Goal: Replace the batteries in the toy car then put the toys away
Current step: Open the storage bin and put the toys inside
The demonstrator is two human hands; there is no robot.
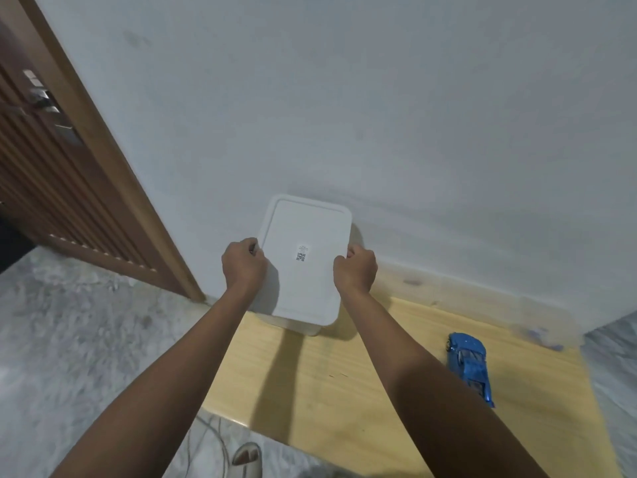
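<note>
A white lidded storage box [305, 232] stands at the far left corner of a light wooden table [344, 374], against the wall. Its flat lid bears a small QR-code sticker. My left hand [243, 262] grips the lid's left edge and my right hand [356, 270] grips its right edge, fingers curled over the rim. A blue toy car [470, 365] lies on the table to the right, apart from both hands. The inside of the box is hidden.
A white wall [379, 115] runs right behind the table. A brown slatted wooden door with its frame [69, 160] stands at the left. Grey marbled floor [69, 339] surrounds the table, and a foot in a slipper [246, 460] shows at the bottom.
</note>
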